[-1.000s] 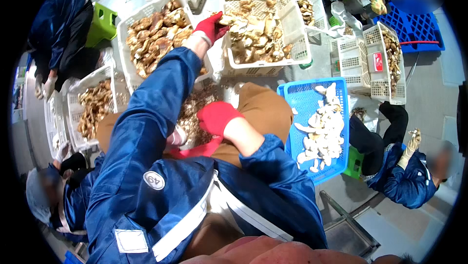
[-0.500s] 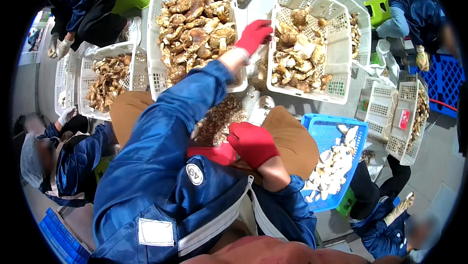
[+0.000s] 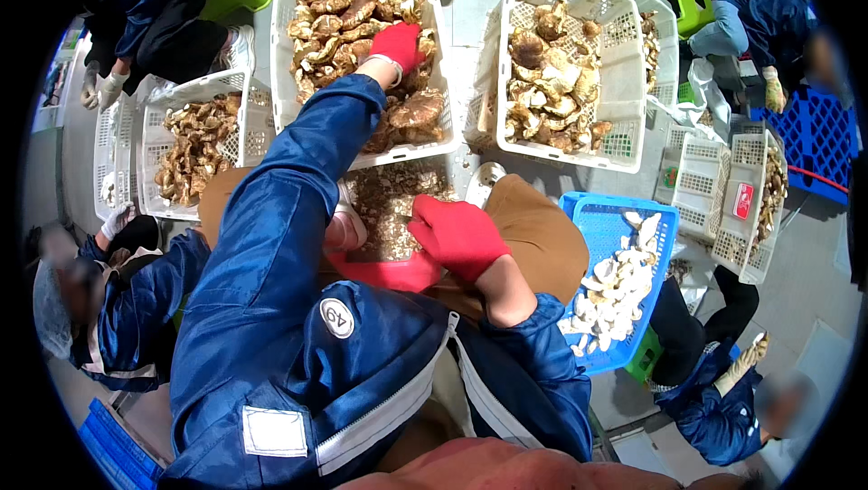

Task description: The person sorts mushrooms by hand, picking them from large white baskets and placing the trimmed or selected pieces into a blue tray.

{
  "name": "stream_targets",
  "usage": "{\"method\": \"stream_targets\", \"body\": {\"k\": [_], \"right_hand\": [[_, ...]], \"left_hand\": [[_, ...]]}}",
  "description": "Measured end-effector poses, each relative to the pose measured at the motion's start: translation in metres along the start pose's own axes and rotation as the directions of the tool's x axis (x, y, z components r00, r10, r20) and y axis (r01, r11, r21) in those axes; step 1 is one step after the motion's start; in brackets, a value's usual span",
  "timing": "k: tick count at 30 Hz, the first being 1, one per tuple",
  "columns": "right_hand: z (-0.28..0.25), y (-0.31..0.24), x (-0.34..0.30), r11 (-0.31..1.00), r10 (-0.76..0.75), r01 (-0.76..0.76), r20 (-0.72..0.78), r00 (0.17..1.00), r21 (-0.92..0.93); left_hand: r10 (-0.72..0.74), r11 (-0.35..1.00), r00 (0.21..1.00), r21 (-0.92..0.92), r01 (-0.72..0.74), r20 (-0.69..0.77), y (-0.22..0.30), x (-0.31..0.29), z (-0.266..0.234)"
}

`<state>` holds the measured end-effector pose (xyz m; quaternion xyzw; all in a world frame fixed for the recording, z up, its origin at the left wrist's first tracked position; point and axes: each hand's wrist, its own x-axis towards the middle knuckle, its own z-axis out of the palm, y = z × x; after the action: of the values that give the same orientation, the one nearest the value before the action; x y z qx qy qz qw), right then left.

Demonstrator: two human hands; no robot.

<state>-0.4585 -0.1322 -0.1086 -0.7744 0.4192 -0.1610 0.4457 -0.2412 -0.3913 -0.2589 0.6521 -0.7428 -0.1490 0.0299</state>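
Observation:
In a red glove, my left hand [image 3: 398, 47] reaches over the brown mushrooms [image 3: 416, 115] heaped in the left white crate [image 3: 360, 160]. Its back faces up, and its fingers are hidden against the mushrooms. My right hand [image 3: 463, 239], also red-gloved, is closed above my lap; whatever it may grip cannot be made out. Just below it is the rim of a red container [image 3: 389, 273]. Beyond that rim lies a mass of brown and pale scraps [image 3: 393, 205]. Across from the left crate stands a second white crate [image 3: 624, 83] of mushrooms [image 3: 551, 74].
Beside my right knee, a blue tray [image 3: 579, 210] holds pale trimmed mushroom pieces [image 3: 619, 291]. Co-workers in blue sit on both sides. More mushroom crates stand at left [image 3: 258, 128] and right [image 3: 701, 187]. Green stools [image 3: 692, 6] are about.
My left hand has gone from the near rim of the right crate leftward onto the mushrooms in the left crate. My right hand stays closed over my lap, shifted slightly. The whole view has tilted a little.

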Motion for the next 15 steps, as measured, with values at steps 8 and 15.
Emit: {"method": "stream_targets", "body": {"k": [8,15], "right_hand": [[-0.011,-0.014,0.01,0.997,0.037,-0.039,0.036,0.999,0.065],[-0.024,-0.025,0.01,0.996,0.08,-0.082,0.096,0.992,0.021]], "left_hand": [[0.554,0.82,0.828,0.229,-0.524,-0.089,-0.001,-0.018,-0.012],[0.746,0.428,0.597,0.475,-0.769,0.295,-0.002,-0.025,0.023]]}}
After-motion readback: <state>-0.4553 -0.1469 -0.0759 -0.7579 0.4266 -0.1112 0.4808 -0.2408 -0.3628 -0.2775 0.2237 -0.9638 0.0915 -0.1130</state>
